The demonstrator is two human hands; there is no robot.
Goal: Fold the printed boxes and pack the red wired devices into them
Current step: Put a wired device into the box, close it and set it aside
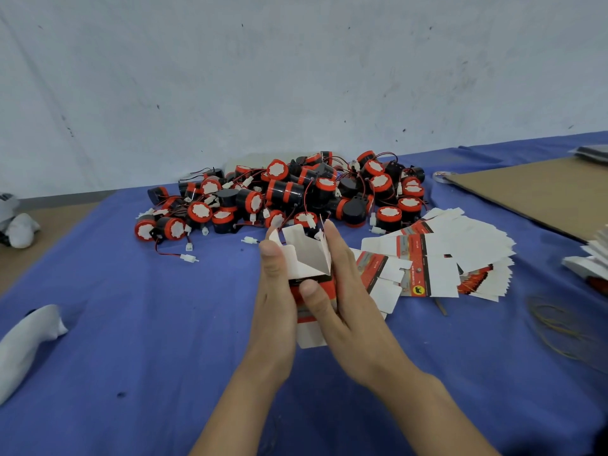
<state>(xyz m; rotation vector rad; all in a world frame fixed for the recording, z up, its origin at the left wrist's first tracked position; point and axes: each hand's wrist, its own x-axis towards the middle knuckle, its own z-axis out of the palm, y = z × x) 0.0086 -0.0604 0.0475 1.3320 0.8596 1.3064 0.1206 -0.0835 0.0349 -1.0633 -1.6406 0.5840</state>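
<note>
Blue surface [131, 324] under a pale wall [296, 77]. Just in front of the device pile [296, 192], left hand [274, 291] and right hand [348, 291] clasp a half-formed box [307, 258] in their fingers, flaps open. Squeezing too hard could crease it; unlocked flaps might spring apart.

occlusion | half-folded red-and-white printed cardboard box [309, 261]: lower panels covered by left hand [274, 291] and right hand [342, 291] | left fingers behind box, unseen | lettering on fanned flat printed carton blanks [437, 258] too blurred to read | flat brown cardboard sheet [543, 192] and white cloth bundle [23, 343] cut by frame edges
</note>
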